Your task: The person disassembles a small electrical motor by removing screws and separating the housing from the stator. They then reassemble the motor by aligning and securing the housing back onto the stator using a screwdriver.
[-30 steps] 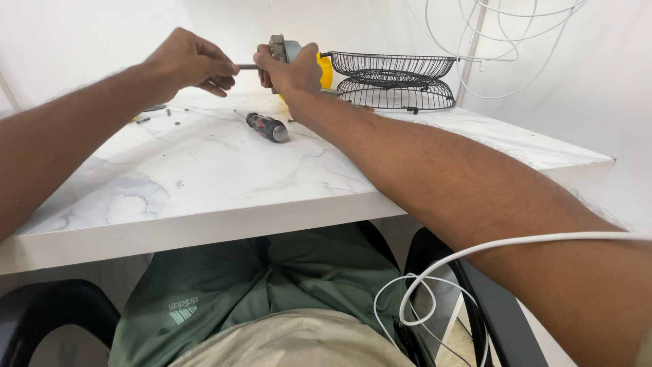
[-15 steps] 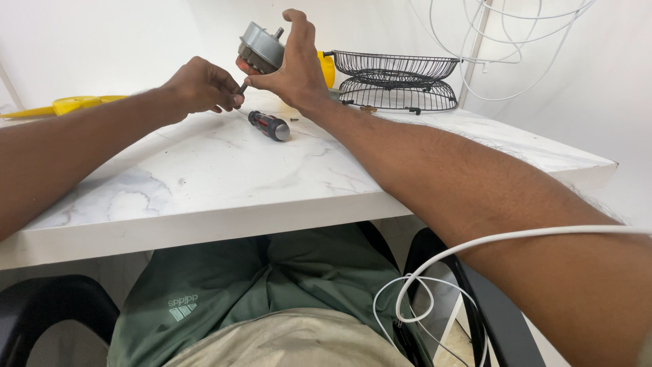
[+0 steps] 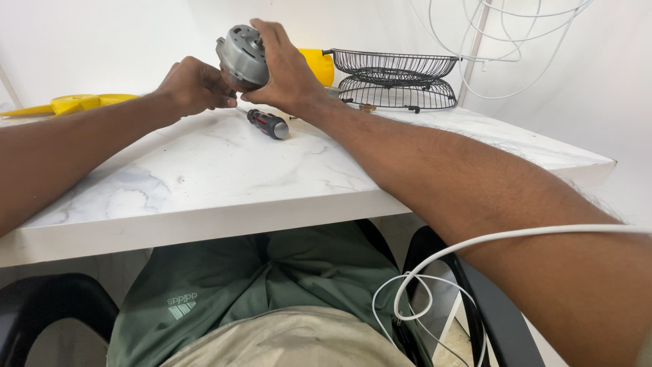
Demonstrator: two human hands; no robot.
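My right hand [image 3: 285, 71] grips a grey metal fan motor [image 3: 242, 56] and holds it up above the white marble table [image 3: 204, 177]. My left hand [image 3: 193, 85] is closed right beside the motor's lower left side, fingertips pinched against it; what they pinch is hidden. A screwdriver with a black and red handle [image 3: 268, 124] lies on the table just below both hands.
Two black wire fan guards [image 3: 394, 78] are stacked at the back right, next to a yellow part [image 3: 319, 64]. A yellow fan blade [image 3: 75, 103] lies at the back left. White cable [image 3: 421, 272] loops over my right forearm and lap. A black chair [image 3: 47, 306] stands below.
Both hands and the motor have shifted slightly as the view moved; the motor is now tilted with its round end facing left, and my left hand stays pressed at its side.
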